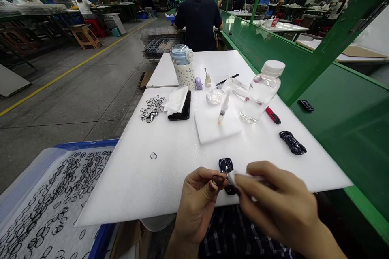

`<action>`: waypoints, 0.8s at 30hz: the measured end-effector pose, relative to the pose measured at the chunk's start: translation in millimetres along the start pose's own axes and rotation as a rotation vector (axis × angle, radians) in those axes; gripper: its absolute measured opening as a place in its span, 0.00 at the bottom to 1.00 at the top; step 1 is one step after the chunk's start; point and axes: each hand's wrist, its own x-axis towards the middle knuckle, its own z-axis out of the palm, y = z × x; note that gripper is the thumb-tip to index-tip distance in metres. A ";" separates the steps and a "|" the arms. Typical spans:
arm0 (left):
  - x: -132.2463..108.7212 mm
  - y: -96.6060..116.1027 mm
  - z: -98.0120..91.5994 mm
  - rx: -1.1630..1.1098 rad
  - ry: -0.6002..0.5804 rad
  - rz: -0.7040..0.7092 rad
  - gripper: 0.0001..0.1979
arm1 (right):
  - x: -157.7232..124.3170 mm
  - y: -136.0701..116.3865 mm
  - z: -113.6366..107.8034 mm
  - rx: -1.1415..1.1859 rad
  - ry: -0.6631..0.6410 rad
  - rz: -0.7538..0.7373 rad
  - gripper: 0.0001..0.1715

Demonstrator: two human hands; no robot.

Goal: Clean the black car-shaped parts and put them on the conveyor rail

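Well, I'm taking the square white foam pad [226, 133] on the white surface [127, 194] as my landmark. Far left of it lies a blue-rimmed tray [86, 143] of thin black rings, and a small heap of black rings [152, 108] sits nearer it. Below the pad, the left hand [197, 206] has its grip closed on a thin black ring [217, 179]. Just beside it, the right hand [281, 196] has its grip clamped on a white cloth wipe [241, 177], above a glossy black moulded piece [226, 166]. Right of the pad lies another glossy black moulded piece [292, 142].
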 end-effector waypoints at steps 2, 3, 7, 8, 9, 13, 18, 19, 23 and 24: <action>-1.1 1.2 -0.6 0.027 -0.007 -0.003 0.07 | -4.4 7.4 -6.2 0.025 0.063 0.114 0.10; -2.4 2.8 -1.1 0.056 -0.014 -0.003 0.07 | -7.5 10.5 -7.3 0.058 0.096 0.176 0.10; -9.6 13.2 -3.6 0.427 0.002 0.110 0.06 | -22.9 18.8 2.7 0.222 0.104 0.376 0.08; -10.5 15.2 -4.0 0.607 0.018 0.186 0.06 | -26.4 20.2 7.7 0.252 0.084 0.425 0.08; -10.6 16.3 -4.3 0.801 0.032 0.277 0.06 | -29.4 21.5 12.9 0.275 0.069 0.473 0.07; -5.3 9.1 -4.9 1.310 -0.020 0.589 0.09 | -33.8 24.8 29.0 0.326 0.026 0.589 0.09; 1.2 -2.8 -6.4 1.372 -0.095 0.595 0.12 | -31.3 25.7 29.4 0.368 -0.113 0.575 0.08; 1.7 -2.9 -6.3 1.373 -0.088 0.576 0.12 | -31.1 25.7 28.0 0.380 -0.144 0.578 0.08; 1.5 1.5 -5.2 1.380 -0.031 0.497 0.14 | -32.2 26.4 24.1 0.407 -0.224 0.611 0.07; 1.0 2.8 -5.0 1.384 -0.015 0.471 0.15 | -32.5 26.8 23.9 0.406 -0.234 0.615 0.07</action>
